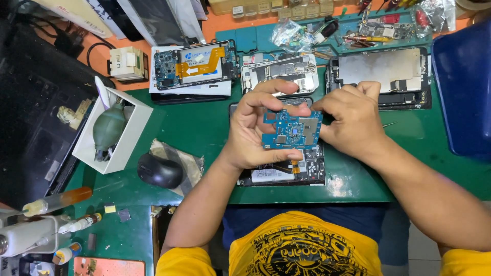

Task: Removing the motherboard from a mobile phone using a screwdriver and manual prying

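Hands: left hand and right hand both pinch one blue circuit board.
Opened phones: four on green mat, one directly beneath board.

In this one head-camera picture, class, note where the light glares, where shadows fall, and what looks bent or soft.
Head view: even overhead light; slight glare on the plastic bags; soft shadow under the hands, left hand and right hand, which hold the sharp blue circuit board; wide-angle bending at the edges; the syringe slightly soft.

clear plastic bag at top, white label under board
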